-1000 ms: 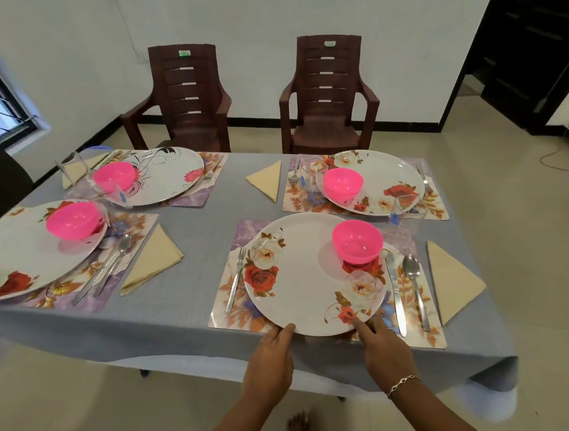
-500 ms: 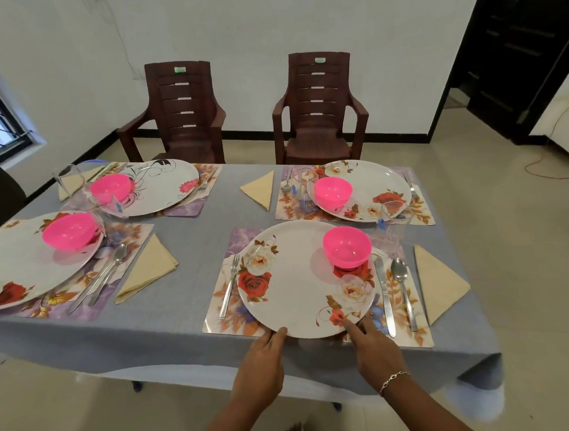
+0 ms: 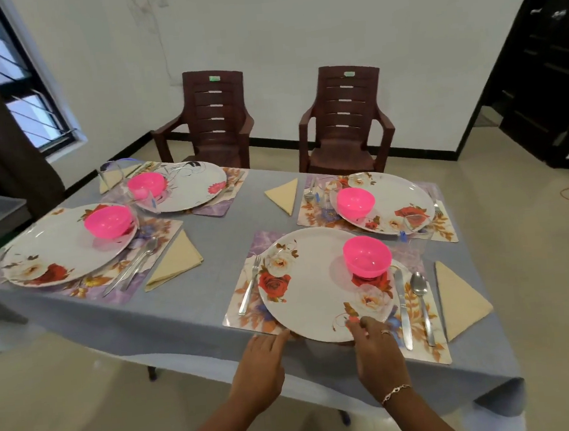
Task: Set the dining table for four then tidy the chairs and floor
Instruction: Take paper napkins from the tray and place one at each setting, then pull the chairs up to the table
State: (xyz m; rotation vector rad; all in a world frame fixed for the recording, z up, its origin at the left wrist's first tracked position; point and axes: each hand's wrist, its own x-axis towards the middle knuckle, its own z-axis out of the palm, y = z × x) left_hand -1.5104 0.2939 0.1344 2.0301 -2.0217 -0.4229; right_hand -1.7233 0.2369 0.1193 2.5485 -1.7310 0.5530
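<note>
The near floral plate [image 3: 316, 281] sits on its placemat [image 3: 242, 317] by the worktop's [image 3: 198, 308] front edge, a pink bowl [image 3: 367, 256] on it; the left hand [image 3: 263, 365] lies flat, fingers together, tips at the rim; the right hand [image 3: 378, 355] rests loosely spread fingertips on the rim.
</note>
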